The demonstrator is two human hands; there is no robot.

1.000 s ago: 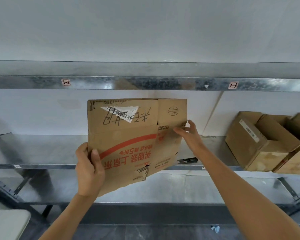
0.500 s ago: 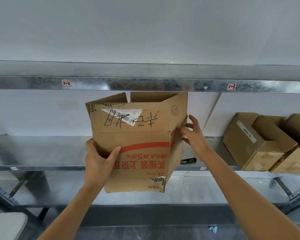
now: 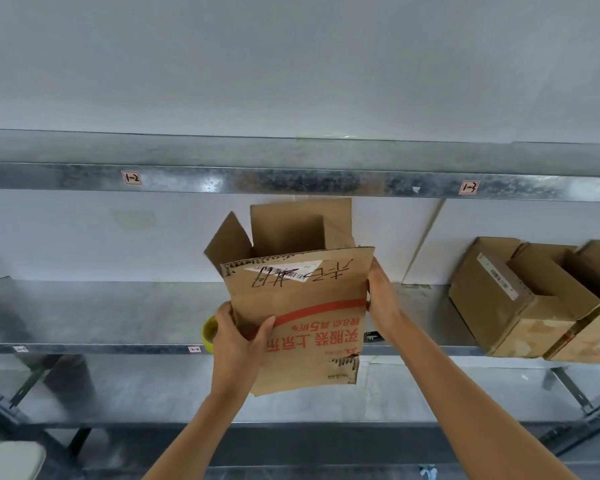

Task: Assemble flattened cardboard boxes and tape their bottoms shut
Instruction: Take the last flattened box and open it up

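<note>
Steel shelf (image 3: 84,313) stood behind box (image 3: 298,306). Box was opened square, flaps loose. L hand (image 3: 238,341) fingers clamped on it; R hand (image 3: 381,299) fingers hidden, couldn't tell. Next probably needed: btm flaps folded in.

Storeroom or warehouse: galvanized steel shelving (image 3: 291,183) with numbered bay labels (image 3: 131,177), stored cardboard boxes (image 3: 534,299).

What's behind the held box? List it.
A yellow tape roll peeks out left of it, a small black object right, both on the metal shelf. The box covers whatever lies between.
</note>
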